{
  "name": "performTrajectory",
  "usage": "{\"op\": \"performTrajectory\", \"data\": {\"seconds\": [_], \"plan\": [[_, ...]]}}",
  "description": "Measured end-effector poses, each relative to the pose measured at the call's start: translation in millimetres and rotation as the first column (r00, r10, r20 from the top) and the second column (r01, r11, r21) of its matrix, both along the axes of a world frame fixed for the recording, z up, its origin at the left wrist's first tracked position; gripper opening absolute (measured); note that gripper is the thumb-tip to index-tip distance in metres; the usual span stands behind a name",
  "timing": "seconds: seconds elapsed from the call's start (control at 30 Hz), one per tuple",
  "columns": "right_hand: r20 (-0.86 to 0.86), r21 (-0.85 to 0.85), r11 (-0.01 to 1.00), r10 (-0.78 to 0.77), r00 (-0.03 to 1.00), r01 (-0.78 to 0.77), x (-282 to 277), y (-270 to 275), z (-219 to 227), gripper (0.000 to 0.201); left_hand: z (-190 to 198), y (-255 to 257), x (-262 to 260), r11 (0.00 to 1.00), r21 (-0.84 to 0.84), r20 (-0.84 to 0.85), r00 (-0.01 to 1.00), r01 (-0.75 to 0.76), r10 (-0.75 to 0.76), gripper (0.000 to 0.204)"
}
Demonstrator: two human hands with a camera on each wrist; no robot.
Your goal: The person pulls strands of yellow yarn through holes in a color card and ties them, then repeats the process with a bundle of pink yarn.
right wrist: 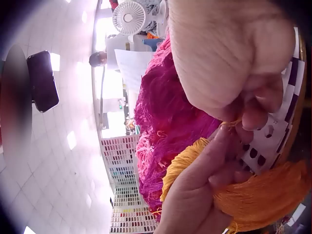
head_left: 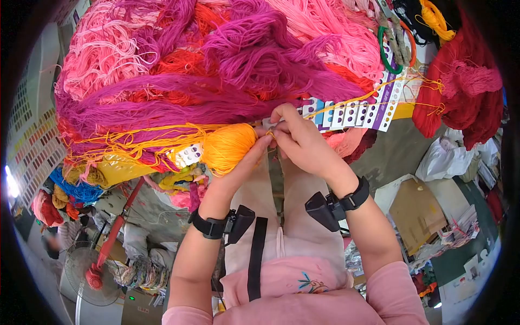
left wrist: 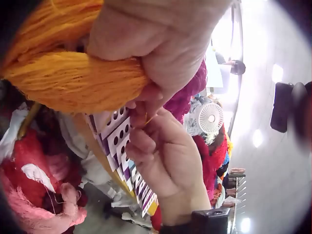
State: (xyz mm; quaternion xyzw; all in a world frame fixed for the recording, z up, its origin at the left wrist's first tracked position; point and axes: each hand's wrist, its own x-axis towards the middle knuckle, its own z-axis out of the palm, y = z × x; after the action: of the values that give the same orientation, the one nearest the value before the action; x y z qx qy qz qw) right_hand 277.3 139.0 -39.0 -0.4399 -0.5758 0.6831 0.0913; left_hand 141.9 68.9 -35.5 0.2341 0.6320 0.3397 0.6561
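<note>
the left hand (head_left: pixel 248 161) grips a golden-yellow yarn skein (head_left: pixel 227 147) at the near edge of heaped magenta yarn (head_left: pixel 254 49), seemingly to steady it, while the right hand (head_left: pixel 306 142), close beside, pinches a fine yellow strand (head_left: pixel 270 133), likely for better control.

No lettering, number, brand or sign is legible in any view.

Fibre and paper, as seen from my remote post.
The orange-yellow thread skein (head_left: pixel 228 149) looks finely stranded, faintly glossy; the tangled magenta yarn heap (head_left: pixel 252 51), matt and rough; white-and-purple punched cards (head_left: pixel 374 112), smooth paper; the flat brown cardboard sheet (head_left: pixel 416 216), dull.
</note>
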Motion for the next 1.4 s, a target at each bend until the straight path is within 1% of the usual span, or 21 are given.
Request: {"op": "performTrajectory", "data": {"seconds": [0.07,0.13,0.27,0.33,0.47,0.5,0.53,0.57,0.6,0.67,0.7,0.73,0.77,0.8,0.87,1.0,1.07,1.17,1.3,1.37,1.4], "plan": [[-0.008,-0.024,1.0,-0.015,1.0,0.015,3,-1,2,0.018,3,3,0,0.993,-0.115,0.045,0.999,-0.022,0.028,0.011],[-0.019,-0.185,0.98,-0.073,0.997,0.069,5,-1,6,0.022,-7,-2,-1,0.991,-0.126,0.076,0.995,-0.052,0.062,0.011],[-0.017,-0.207,0.968,-0.15,0.989,0.143,5,-4,6,0.022,-8,-2,0,0.98,-0.168,0.164,0.978,-0.103,0.131,0.011],[-0.025,-0.084,0.991,-0.106,0.994,0.103,5,-6,0,0.015,-3,2,0,0.981,-0.169,0.184,0.974,-0.1,0.131,0.011],[0.032,-0.035,0.996,-0.085,0.996,0.087,6,-4,0,0.01,3,7,2,0.977,-0.176,0.178,0.972,-0.12,0.151,0.01],[0.063,0.136,0.987,-0.099,0.993,0.09,7,-4,-3,0.01,3,6,2,0.977,-0.175,0.177,0.973,-0.12,0.151,0.01],[0.091,0.302,0.949,-0.118,0.989,0.085,7,-5,-6,0.01,1,5,1,0.963,-0.202,0.058,0.98,-0.177,0.192,0.01],[0.091,0.302,0.949,-0.119,0.989,0.086,7,-5,-9,0.01,-1,3,2,0.947,-0.222,-0.062,0.972,-0.234,0.226,0.01],[0.143,0.372,0.927,-0.103,0.984,0.043,8,-4,-11,0.01,-8,0,3,0.947,-0.222,-0.064,0.972,-0.233,0.225,0.01],[0.188,0.436,0.9,-0.089,0.978,-0.002,6,-5,-15,0.009,-22,-8,4,0.999,0.045,-0.234,0.972,0.009,0.002,0.011],[0.21,0.47,0.883,-0.088,0.974,-0.021,6,-5,-17,0.008,-22,-7,5,0.999,0.046,-0.237,0.972,0.009,0.003,0.011],[0.234,0.501,0.864,-0.089,0.968,-0.041,6,-5,-17,0.007,-21,-6,6,0.999,-0.047,-0.191,0.982,-0.02,0.011,0.011],[0.236,0.502,0.864,-0.09,0.967,-0.042,6,-4,-16,0.007,-19,-4,8,0.989,-0.14,-0.143,0.989,-0.044,0.024,0.011],[0.236,0.484,0.874,-0.085,0.968,-0.042,6,-2,-14,0.008,-12,1,9,0.989,-0.138,-0.137,0.99,-0.044,0.025,0.011],[0.236,0.466,0.884,-0.077,0.969,-0.043,6,0,-13,0.008,6,12,9,0.962,-0.241,-0.034,0.992,-0.13,0.125,0.012],[0.274,0.492,0.858,0.007,0.962,-0.146,2,7,-8,0.008,-3,13,4,0.952,-0.271,0.063,0.985,-0.139,0.162,0.011],[0.287,0.496,0.849,0.037,0.957,-0.182,2,10,-5,0.008,-7,14,4,0.954,-0.29,0.1,0.989,-0.076,0.109,0.013],[0.306,0.501,0.836,0.072,0.949,-0.225,0,13,-5,0.009,-26,6,6,0.964,-0.245,0.19,0.97,-0.101,0.15,0.017],[0.281,0.474,0.864,0.036,0.959,-0.171,3,10,-4,0.005,-16,12,13,0.97,-0.233,0.041,0.996,-0.072,0.084,0.017],[0.274,0.444,0.887,-0.001,0.962,-0.126,7,3,-4,0.004,-13,11,17,0.943,-0.237,-0.063,0.972,-0.236,0.227,0.016],[0.224,0.487,0.873,-0.099,0.97,-0.023,9,-2,-7,0.005,-9,10,15,0.943,-0.238,-0.062,0.972,-0.234,0.226,0.016]]}}
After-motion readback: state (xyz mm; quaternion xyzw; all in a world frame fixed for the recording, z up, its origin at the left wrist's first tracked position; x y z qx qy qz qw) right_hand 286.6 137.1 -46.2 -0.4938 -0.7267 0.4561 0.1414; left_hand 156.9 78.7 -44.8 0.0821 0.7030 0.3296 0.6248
